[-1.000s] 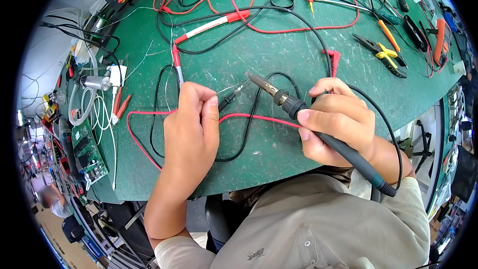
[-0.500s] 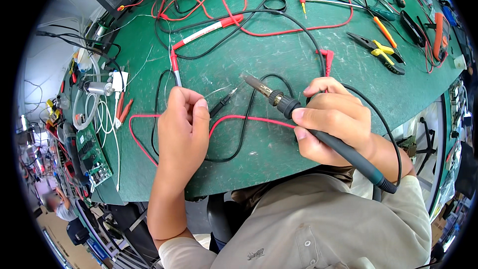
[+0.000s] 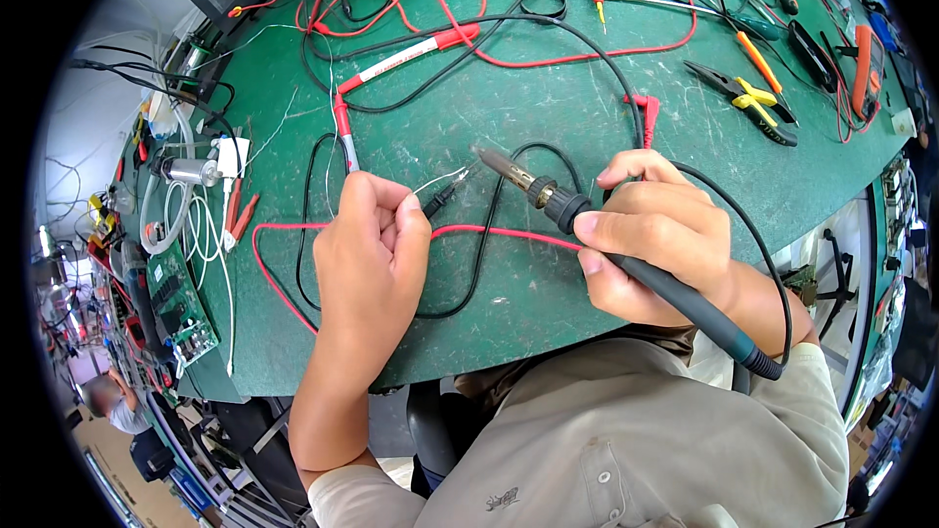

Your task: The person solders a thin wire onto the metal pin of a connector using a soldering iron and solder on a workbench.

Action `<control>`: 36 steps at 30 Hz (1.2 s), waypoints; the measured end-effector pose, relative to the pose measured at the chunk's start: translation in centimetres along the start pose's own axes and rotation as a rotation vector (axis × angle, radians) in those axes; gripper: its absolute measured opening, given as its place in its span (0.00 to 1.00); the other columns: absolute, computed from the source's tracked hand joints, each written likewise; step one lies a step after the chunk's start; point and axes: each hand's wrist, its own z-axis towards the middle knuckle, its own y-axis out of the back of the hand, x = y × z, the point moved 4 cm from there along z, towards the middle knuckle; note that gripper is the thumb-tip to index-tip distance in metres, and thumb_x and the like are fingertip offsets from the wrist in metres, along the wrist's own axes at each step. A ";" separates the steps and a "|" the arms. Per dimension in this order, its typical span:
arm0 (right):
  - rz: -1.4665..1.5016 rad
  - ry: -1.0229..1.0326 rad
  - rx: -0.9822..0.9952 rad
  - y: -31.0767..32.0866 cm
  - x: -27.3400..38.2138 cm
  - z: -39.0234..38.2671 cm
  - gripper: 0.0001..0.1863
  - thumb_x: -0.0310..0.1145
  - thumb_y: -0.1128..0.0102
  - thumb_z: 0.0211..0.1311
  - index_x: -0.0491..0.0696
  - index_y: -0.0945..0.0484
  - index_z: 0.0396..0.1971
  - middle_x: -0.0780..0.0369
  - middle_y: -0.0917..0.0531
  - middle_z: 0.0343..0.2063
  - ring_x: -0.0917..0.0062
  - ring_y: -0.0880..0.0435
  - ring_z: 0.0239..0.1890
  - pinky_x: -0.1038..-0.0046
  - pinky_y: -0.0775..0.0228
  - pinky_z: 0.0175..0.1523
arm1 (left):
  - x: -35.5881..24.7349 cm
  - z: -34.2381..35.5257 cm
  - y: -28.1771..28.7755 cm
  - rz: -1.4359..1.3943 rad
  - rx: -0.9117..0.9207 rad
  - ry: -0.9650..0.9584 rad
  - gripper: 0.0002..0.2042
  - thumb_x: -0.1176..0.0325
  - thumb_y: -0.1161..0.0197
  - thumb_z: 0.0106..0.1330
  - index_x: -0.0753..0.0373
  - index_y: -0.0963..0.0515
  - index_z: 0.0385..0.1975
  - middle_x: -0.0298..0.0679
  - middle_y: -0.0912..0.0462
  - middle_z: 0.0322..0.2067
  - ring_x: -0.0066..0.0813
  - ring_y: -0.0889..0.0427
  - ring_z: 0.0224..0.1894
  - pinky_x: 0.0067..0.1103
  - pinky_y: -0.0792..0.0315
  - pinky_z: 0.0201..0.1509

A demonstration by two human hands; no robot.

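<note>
Since the previous frame, left hand [image 3: 370,254] sits slightly further right, pinching one thin wire [image 3: 439,179]. Right hand [image 3: 667,230] grips one soldering iron [image 3: 685,299], tip near the wire's free end. One pair of pliers [image 3: 753,98] on tabletop [image 3: 528,332].

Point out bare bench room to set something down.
Bare bench lies below the pliers, right of the red plug; another patch lies between that plug and the red-and-white stick, above the soldering iron. Crowded: upper left, tangled leads; upper right, hand tools.
</note>
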 end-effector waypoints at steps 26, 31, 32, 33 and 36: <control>0.045 -0.044 0.096 -0.4 0.2 0.1 0.13 0.21 0.33 0.42 0.44 0.18 0.32 0.67 0.20 0.19 0.75 0.23 0.18 0.70 0.27 0.41 | -0.3 -0.3 -0.5 0.058 -0.018 -0.134 0.05 0.76 0.42 0.69 0.67 0.30 0.33 0.32 0.33 0.16 0.15 0.37 0.17 0.19 0.41 0.21; 0.037 -0.038 0.097 -0.5 0.1 0.1 0.13 0.21 0.33 0.42 0.44 0.18 0.32 0.67 0.20 0.19 0.75 0.23 0.18 0.70 0.27 0.41 | -0.3 -0.3 -0.5 0.049 -0.018 -0.133 0.05 0.76 0.42 0.69 0.67 0.30 0.33 0.33 0.32 0.16 0.15 0.37 0.17 0.19 0.41 0.21; 0.037 -0.038 0.097 -0.5 0.2 0.1 0.13 0.21 0.33 0.42 0.43 0.18 0.32 0.67 0.20 0.19 0.75 0.23 0.18 0.70 0.27 0.41 | -0.3 -0.3 -0.5 0.050 -0.018 -0.133 0.05 0.76 0.42 0.69 0.67 0.30 0.33 0.33 0.32 0.16 0.15 0.37 0.17 0.19 0.40 0.21; 0.038 -0.041 0.098 -0.5 0.2 0.1 0.13 0.21 0.33 0.42 0.43 0.18 0.32 0.67 0.20 0.19 0.75 0.23 0.18 0.70 0.27 0.42 | -0.3 -0.3 -0.5 0.051 -0.018 -0.132 0.05 0.76 0.42 0.69 0.67 0.30 0.33 0.33 0.32 0.16 0.16 0.36 0.17 0.20 0.40 0.21; 0.042 -0.047 0.102 -0.5 0.2 0.1 0.12 0.21 0.33 0.42 0.43 0.18 0.32 0.66 0.19 0.19 0.75 0.22 0.18 0.69 0.27 0.42 | -0.3 -0.3 -0.6 0.056 -0.028 -0.140 0.05 0.76 0.42 0.69 0.67 0.30 0.33 0.34 0.31 0.16 0.16 0.35 0.17 0.20 0.40 0.21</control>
